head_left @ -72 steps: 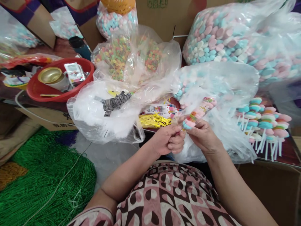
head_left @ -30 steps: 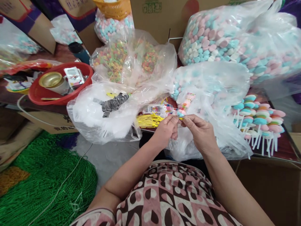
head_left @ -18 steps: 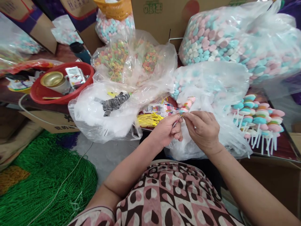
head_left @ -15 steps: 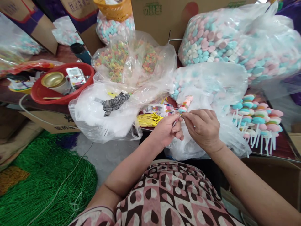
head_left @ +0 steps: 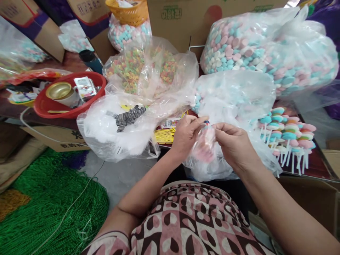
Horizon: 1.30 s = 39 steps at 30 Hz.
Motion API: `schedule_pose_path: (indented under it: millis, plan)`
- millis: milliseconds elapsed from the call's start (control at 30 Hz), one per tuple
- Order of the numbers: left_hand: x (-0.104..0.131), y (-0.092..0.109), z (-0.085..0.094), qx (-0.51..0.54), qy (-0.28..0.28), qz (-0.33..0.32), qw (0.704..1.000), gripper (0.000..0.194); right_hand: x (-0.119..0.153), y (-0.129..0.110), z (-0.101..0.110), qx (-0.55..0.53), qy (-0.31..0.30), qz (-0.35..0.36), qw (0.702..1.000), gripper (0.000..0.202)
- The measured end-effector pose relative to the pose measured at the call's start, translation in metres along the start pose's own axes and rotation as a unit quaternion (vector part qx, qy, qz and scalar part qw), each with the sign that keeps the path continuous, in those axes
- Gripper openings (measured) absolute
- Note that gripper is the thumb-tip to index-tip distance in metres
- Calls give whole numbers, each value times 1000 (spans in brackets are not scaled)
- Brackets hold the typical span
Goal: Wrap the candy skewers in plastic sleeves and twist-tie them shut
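Note:
Between my hands hangs a clear wrapper with pink candy in it [head_left: 205, 143], blurred by motion. My left hand [head_left: 184, 136] pinches its upper end from the left, and my right hand [head_left: 231, 141] pinches it from the right, near a small blue spot. Yellow twist ties [head_left: 164, 135] lie just left of my left hand, beside a printed packet [head_left: 170, 123]. Right of my right hand are several marshmallow skewers on white sticks [head_left: 290, 134]. Clear plastic bags [head_left: 239, 92] lie behind and under my hands.
Big bags of pastel marshmallows [head_left: 239, 46] stand at the back right. A bag of ring candies [head_left: 132, 71], a bag with striped grey ties [head_left: 130, 118] and a red basin [head_left: 42, 106] are to the left. Green cords [head_left: 66, 191] lie low at the left.
The wrapped candy has swung from pointing up and away to hanging down towards me. My left hand has moved slightly left and up, and turned; both hands still pinch.

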<state>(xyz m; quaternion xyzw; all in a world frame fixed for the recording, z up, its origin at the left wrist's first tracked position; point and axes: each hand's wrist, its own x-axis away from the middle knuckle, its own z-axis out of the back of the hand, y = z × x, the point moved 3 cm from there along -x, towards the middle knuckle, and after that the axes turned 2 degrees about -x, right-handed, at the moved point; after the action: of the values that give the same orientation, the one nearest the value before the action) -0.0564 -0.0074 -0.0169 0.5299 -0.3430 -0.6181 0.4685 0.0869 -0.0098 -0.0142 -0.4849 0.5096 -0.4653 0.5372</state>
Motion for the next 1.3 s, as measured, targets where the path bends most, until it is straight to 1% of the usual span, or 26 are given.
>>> schedule_pose_path:
  millis: [67,100,133,167,200,233,300,333,367,433,500,533,567,633,667,700,767,833,867,900,933,967,1033,1133,1200,1300]
  plan:
    - [-5,6,8,73,12,41,996,16,0,-4,-3,-11,-12,-13,1000,14]
    - [-6,10,12,116,14,68,991,18,-1,-7,-3,-8,-6,-8,1000,13]
    - [-5,15,17,155,20,92,983,22,-3,-10,-1,-5,11,8,1000,12]
    - [-3,20,21,179,23,107,978,30,-5,-14,1,-3,33,28,999,11]
    - [0,24,24,186,9,120,975,41,-7,-18,3,-1,58,51,997,10]
    - [3,27,25,185,-21,134,973,50,-8,-22,5,2,83,76,994,9]
    - [9,24,21,179,-106,179,962,62,-8,-30,6,22,109,120,987,6]
    - [10,21,18,184,-139,203,952,65,-6,-33,5,43,106,136,984,5]
    - [10,16,16,203,-158,227,939,68,-3,-35,2,69,94,149,982,5]
    - [6,9,13,271,-150,260,915,71,5,-37,-6,128,47,167,976,8]
    - [0,7,16,335,-132,260,896,70,12,-34,-12,171,3,178,969,12]
    - [-2,9,19,350,-139,253,891,70,13,-33,-13,178,-11,180,967,13]
    - [-3,12,21,350,-163,245,889,70,14,-31,-13,179,-17,179,967,13]
    - [1,18,23,309,-232,231,893,71,11,-30,-10,169,-4,168,971,11]
    - [3,20,24,271,-257,228,899,70,10,-30,-8,163,9,162,973,10]
    - [6,20,25,227,-265,225,910,69,9,-30,-6,156,21,156,975,9]
    - [10,17,25,151,-244,222,932,71,8,-31,-4,142,30,151,978,8]
    - [11,14,23,145,-206,222,942,71,10,-29,-5,120,13,140,983,6]
    - [11,13,22,169,-191,220,942,65,11,-26,-5,103,1,125,987,5]
    - [11,13,20,200,-181,218,938,54,12,-23,-6,77,-12,103,992,6]
    - [11,14,19,228,-176,214,933,39,13,-19,-6,44,-28,74,996,10]
    - [11,16,18,245,-174,208,931,26,14,-16,-6,6,-44,43,998,14]
    - [12,21,17,249,-183,195,931,25,16,-11,-3,-73,-68,-14,995,20]
    - [15,29,11,229,-203,167,937,18,26,-8,9,-160,-87,-68,981,26]
    - [22,32,2,223,-246,147,932,13,37,-5,21,-183,-101,-108,972,27]
    - [40,34,-22,189,-361,135,903,12,62,3,41,-141,-126,-169,967,22]
